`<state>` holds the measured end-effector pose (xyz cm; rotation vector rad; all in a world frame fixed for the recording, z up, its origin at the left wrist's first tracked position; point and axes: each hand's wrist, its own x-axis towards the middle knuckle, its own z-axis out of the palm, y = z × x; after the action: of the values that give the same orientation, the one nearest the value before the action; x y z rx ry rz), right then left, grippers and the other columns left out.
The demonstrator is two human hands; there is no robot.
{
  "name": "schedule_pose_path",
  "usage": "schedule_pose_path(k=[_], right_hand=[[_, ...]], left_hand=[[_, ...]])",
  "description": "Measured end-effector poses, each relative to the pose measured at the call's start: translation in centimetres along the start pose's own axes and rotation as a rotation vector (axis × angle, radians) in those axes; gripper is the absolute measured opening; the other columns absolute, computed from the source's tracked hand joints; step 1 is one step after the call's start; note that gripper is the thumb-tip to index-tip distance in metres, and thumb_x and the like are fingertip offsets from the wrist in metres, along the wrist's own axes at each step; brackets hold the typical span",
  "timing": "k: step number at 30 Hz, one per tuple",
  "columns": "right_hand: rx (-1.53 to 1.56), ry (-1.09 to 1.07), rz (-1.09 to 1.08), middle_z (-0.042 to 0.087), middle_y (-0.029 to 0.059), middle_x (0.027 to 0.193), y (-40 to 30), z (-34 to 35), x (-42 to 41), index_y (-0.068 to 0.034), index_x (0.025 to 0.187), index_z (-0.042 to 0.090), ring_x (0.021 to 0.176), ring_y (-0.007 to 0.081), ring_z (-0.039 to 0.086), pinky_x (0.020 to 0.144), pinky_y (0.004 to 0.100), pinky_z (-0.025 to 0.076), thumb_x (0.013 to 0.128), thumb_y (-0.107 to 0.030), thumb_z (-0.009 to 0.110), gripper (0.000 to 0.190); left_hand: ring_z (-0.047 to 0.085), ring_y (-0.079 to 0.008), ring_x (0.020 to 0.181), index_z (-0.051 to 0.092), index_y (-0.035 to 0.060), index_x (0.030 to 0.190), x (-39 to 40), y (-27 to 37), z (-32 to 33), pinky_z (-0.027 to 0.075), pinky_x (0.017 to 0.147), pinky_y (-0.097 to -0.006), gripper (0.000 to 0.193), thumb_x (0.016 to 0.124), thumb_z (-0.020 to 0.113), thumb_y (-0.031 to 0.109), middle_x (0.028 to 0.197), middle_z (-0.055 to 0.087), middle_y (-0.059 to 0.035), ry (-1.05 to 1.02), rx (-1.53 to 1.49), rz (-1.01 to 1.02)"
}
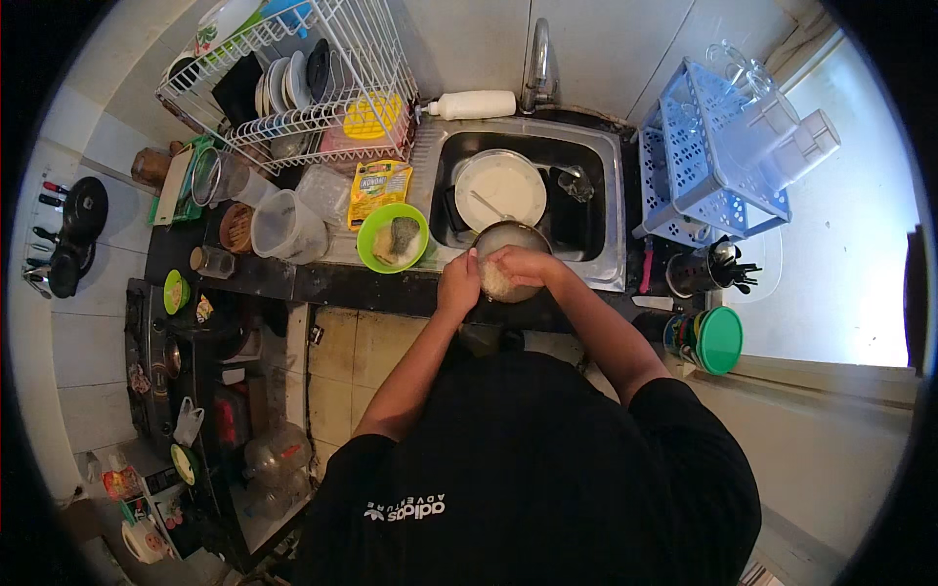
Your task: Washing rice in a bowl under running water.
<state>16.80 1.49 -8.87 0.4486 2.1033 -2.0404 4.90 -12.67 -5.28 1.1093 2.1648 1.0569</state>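
Note:
At the front edge of the sink, a round metal pot [524, 293] holds whitish rice grains [495, 282] and what looks like cloudy water. My left hand [460, 282] grips the pot's left rim. Inside the pot, my right hand [522, 265] has its fingers down at the rice; whether they close on any grains is hidden. Just beyond lies a white plate [506, 183] in the sink basin [593, 234], with a spoon [487, 204] resting on it. A crumpled clear plastic item [575, 183] sits to the plate's right.
Left of the pot stands a green bowl [366, 256] with sponges, near a yellow packet [377, 190] and a plastic tub [286, 227]. A wire dish rack [322, 150] rises behind them. The faucet [538, 66] is at the back. Rightward are a blue rack [711, 183] and utensil holder [689, 275].

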Motion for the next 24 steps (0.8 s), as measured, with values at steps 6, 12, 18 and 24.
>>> schedule_pose_path(k=[6, 12, 18, 24], right_hand=[[0.613, 0.042, 0.184, 0.064, 0.0054, 0.102, -1.5, -1.3, -1.8, 0.0, 0.119, 0.059, 0.092, 0.015, 0.064, 0.077, 0.0286, 0.054, 0.077, 0.002, 0.044, 0.044], [0.693, 0.164, 0.063, 0.057, -0.0019, 0.089, -2.6, -1.9, -3.7, -0.001, 0.112, 0.064, 0.074, 0.0073, 0.053, 0.065, 0.0251, 0.045, 0.078, 0.0, 0.047, 0.039], [0.138, 0.212, 0.002, 0.064, 0.0074, 0.103, -4.8, -2.4, -5.6, -0.001, 0.118, 0.065, 0.096, 0.0159, 0.059, 0.083, 0.0296, 0.047, 0.077, -0.005, 0.049, 0.044], [-0.726, 0.411, -0.143, 0.053, 0.0213, 0.131, -3.7, -0.2, -5.5, -0.006, 0.131, 0.056, 0.124, 0.0353, 0.05, 0.103, 0.0466, 0.04, 0.083, -0.018, 0.053, 0.049]], left_hand=[[0.06, -0.0494, 0.082, 0.06, -0.0064, 0.089, 0.3, 1.0, 0.4, 0.046, 0.072, -0.0501, 0.047, 0.103, 0.038, 0.032, 0.081, 0.061, -0.0298, -0.026, -0.019, 0.001], [0.061, -0.0484, 0.087, 0.062, -0.0037, 0.094, 0.2, 1.4, 0.0, 0.047, 0.075, -0.0507, 0.046, 0.103, 0.038, 0.034, 0.085, 0.063, -0.0295, -0.041, -0.021, -0.028], [0.061, -0.0483, 0.09, 0.064, -0.0007, 0.1, 0.4, 0.7, 0.2, 0.048, 0.077, -0.0518, 0.044, 0.102, 0.038, 0.035, 0.089, 0.064, -0.0296, -0.07, -0.015, -0.048], [0.061, -0.0485, 0.09, 0.064, -0.0003, 0.1, 0.3, 1.0, 0.1, 0.048, 0.077, -0.0523, 0.044, 0.102, 0.037, 0.034, 0.089, 0.064, -0.0293, -0.057, 0.015, -0.02]])
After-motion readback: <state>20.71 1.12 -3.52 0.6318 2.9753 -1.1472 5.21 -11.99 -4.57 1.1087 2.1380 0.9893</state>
